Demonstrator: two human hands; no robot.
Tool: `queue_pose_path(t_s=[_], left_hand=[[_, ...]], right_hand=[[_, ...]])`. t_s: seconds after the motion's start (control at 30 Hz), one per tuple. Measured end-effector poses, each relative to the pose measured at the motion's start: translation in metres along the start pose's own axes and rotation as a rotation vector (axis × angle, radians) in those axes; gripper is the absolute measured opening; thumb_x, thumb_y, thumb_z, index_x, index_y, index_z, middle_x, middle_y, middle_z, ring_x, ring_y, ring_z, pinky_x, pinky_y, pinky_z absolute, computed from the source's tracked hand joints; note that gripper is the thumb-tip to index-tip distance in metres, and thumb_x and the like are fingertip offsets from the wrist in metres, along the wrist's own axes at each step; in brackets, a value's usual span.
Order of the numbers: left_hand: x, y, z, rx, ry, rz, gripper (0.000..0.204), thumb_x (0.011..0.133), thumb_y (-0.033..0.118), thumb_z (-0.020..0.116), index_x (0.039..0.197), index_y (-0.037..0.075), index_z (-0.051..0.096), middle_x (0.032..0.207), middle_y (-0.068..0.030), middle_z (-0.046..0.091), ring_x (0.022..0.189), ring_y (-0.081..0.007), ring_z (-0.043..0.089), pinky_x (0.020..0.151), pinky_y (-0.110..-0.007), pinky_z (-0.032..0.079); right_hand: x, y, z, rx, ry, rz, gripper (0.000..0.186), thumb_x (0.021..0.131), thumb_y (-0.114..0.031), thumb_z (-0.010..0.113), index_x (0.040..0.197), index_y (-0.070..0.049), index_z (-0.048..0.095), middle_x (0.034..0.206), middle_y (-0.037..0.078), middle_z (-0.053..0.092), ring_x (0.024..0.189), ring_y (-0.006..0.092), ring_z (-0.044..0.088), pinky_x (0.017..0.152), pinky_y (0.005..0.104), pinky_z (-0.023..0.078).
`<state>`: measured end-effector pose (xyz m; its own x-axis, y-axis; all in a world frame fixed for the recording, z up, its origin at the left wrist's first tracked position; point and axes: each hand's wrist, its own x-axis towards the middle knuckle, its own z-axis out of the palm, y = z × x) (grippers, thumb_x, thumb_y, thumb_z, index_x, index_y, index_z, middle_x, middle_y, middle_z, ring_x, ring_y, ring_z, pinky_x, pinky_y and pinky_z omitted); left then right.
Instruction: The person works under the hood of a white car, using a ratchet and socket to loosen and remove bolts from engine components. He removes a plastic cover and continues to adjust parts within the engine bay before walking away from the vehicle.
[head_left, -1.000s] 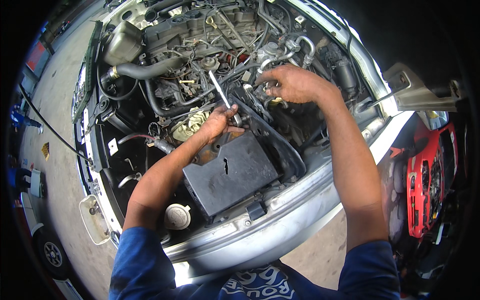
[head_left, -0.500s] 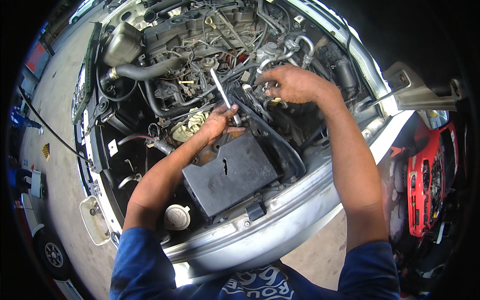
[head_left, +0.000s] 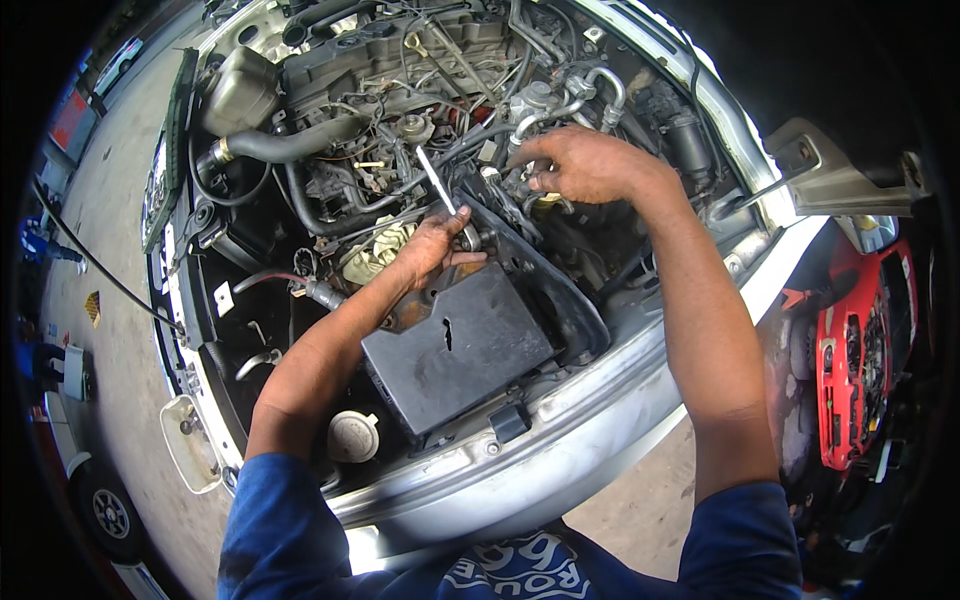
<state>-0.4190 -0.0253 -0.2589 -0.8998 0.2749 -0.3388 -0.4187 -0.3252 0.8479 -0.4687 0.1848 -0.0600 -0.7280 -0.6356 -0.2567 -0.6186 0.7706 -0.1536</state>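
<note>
In the open engine bay (head_left: 330, 150), my left hand (head_left: 437, 245) grips a long silver wrench (head_left: 433, 170) just above a black box cover (head_left: 455, 350); its upper end points toward the middle of the engine. A crumpled pale cloth (head_left: 375, 250) lies beside that hand. My right hand (head_left: 585, 170) is farther right, fingers bent down among hoses and fittings below a curved metal pipe (head_left: 606, 85); whatever its fingertips hold or touch is hidden.
A translucent tank (head_left: 240, 88) and thick hose (head_left: 285, 143) sit left. The car's front edge (head_left: 570, 415) runs below my arms. A red car (head_left: 840, 390) stands right. A person in blue (head_left: 45, 240) and a wheel (head_left: 108, 510) appear at far left.
The wrench's upper end has shifted slightly downward. Both my hands stay in nearly the same places, and a white car shows more at upper left.
</note>
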Motion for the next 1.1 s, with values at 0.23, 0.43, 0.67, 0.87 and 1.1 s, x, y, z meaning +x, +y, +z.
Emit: queue_pose_path(t_s=[0.23, 0.43, 0.67, 0.87, 1.1], left_hand=[[-0.002, 0.012, -0.012, 1.375, -0.288, 0.565, 0.045, 0.104, 0.034, 0.06, 0.135, 0.003, 0.054, 0.124, -0.0157, 0.064, 0.11, -0.0297, 0.066, 0.082, -0.039, 0.065], [0.004, 0.001, -0.006, -0.025, 0.017, -0.02, 0.059, 0.102, 0.037, 0.062, 0.144, 0.0, 0.044, 0.138, -0.0197, 0.053, 0.119, -0.0373, 0.061, 0.091, -0.047, 0.064], [0.0, 0.012, -0.013, 1.253, -0.349, 0.755, 0.034, 0.101, 0.03, 0.065, 0.122, 0.004, 0.059, 0.11, -0.0182, 0.068, 0.099, -0.0421, 0.066, 0.08, -0.045, 0.056], [0.008, -0.007, -0.012, 0.449, -0.1, 0.256, 0.049, 0.102, 0.036, 0.063, 0.134, -0.001, 0.054, 0.131, -0.0207, 0.062, 0.117, -0.0353, 0.064, 0.09, -0.044, 0.058], [0.009, 0.002, -0.02, 1.141, -0.246, 0.677, 0.033, 0.102, 0.026, 0.062, 0.126, 0.004, 0.058, 0.11, -0.0212, 0.065, 0.094, -0.0422, 0.066, 0.075, -0.049, 0.054]], right_hand=[[-0.001, 0.004, 0.003, -0.029, 0.033, -0.002, 0.041, 0.095, -0.028, 0.066, 0.134, -0.014, 0.064, 0.127, 0.016, 0.067, 0.122, 0.0342, 0.06, 0.105, 0.0461, 0.047], [0.002, 0.003, 0.001, 0.039, -0.017, -0.006, 0.041, 0.093, -0.026, 0.067, 0.133, -0.015, 0.065, 0.128, 0.019, 0.066, 0.123, 0.0353, 0.06, 0.106, 0.0441, 0.047], [-0.001, 0.0, 0.001, 0.028, -0.001, 0.006, 0.041, 0.095, -0.025, 0.067, 0.134, -0.012, 0.063, 0.125, 0.018, 0.067, 0.121, 0.0373, 0.061, 0.104, 0.0462, 0.047], [0.0, -0.002, 0.0, 0.045, -0.01, -0.016, 0.042, 0.095, -0.023, 0.067, 0.136, -0.012, 0.062, 0.121, 0.022, 0.067, 0.117, 0.038, 0.063, 0.101, 0.0454, 0.049], [-0.001, -0.009, -0.007, 0.073, -0.051, 0.04, 0.042, 0.095, -0.028, 0.066, 0.133, -0.011, 0.063, 0.128, 0.024, 0.065, 0.123, 0.04, 0.059, 0.107, 0.0453, 0.046]])
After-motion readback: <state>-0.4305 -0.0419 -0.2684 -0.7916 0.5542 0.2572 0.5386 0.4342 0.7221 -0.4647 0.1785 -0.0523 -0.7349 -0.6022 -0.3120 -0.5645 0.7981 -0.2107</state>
